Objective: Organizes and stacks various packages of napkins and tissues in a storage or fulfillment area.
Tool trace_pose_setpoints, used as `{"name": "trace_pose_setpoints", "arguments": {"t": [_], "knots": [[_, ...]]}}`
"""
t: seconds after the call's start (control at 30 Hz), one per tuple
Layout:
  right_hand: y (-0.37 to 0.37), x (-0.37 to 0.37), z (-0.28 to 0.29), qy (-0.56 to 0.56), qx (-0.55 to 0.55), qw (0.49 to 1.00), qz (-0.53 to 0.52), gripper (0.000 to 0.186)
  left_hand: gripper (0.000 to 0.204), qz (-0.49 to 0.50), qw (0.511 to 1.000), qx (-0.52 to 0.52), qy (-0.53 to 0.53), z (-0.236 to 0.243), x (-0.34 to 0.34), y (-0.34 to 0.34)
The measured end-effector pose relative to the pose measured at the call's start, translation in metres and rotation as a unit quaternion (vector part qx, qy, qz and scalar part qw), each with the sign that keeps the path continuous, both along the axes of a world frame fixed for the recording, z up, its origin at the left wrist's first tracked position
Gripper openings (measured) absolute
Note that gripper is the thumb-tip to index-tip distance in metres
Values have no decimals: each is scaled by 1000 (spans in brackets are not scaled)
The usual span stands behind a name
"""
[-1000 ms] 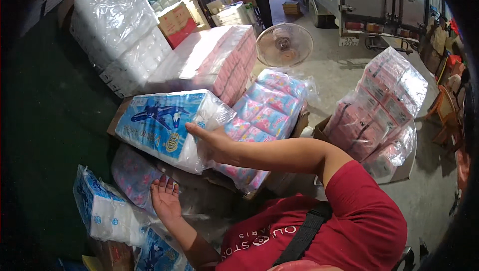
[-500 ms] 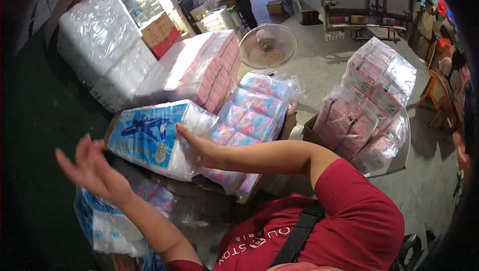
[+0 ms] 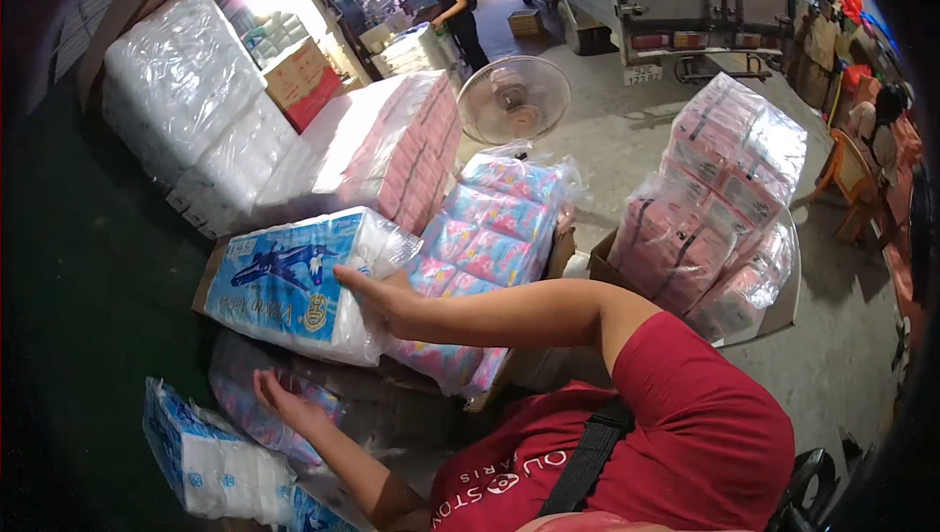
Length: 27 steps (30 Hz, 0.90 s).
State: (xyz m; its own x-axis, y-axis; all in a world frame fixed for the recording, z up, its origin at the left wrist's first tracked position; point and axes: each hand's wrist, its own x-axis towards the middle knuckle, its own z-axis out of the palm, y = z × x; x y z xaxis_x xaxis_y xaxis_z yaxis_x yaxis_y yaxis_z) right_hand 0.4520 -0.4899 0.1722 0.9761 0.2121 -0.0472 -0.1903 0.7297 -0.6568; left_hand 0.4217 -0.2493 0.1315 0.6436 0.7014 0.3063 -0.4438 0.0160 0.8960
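A large blue-and-white plastic-wrapped tissue pack (image 3: pixel 279 282), with an airplane picture on its blue face, rests on the row of goods in front of me. My right hand (image 3: pixel 385 305) grips its right end, the thumb on the edge of the blue face and the other fingers partly hidden. Lower down, my left hand (image 3: pixel 290 405) is open and holds nothing. It is over a clear-wrapped pink-and-blue pack (image 3: pixel 240 400). Near it, at the lower left, lies another blue-and-white tissue pack (image 3: pixel 220 468).
Pink-and-blue packs (image 3: pixel 494 229) lie in a carton beyond my right forearm. Pink bundles (image 3: pixel 700 209) are stacked at the right. White bundles (image 3: pixel 186 82) and a pink-white stack (image 3: pixel 392 140) stand at the left. Beyond are a fan (image 3: pixel 514 99), a person (image 3: pixel 455 8) and a truck (image 3: pixel 676 3).
My left hand has dropped down and right, from beside the blue tissue pack's left end to the packs below. My right hand stays on the pack's right end. The view has shifted slightly.
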Motion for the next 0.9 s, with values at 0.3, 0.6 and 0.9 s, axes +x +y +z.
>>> {"name": "trace_pose_setpoints", "arguments": {"t": [0.3, 0.6, 0.9], "knots": [[15, 27, -23, -14, -23, 999, -23, 49, 40, -215, 941, -254, 59, -63, 37, 66], [-59, -13, 22, 11, -45, 994, 95, 43, 48, -198, 906, -374, 8, -79, 56, 94], [-117, -42, 34, 3, -24, 999, 41, 44, 78, -210, 942, -254, 70, -72, 77, 120]]}}
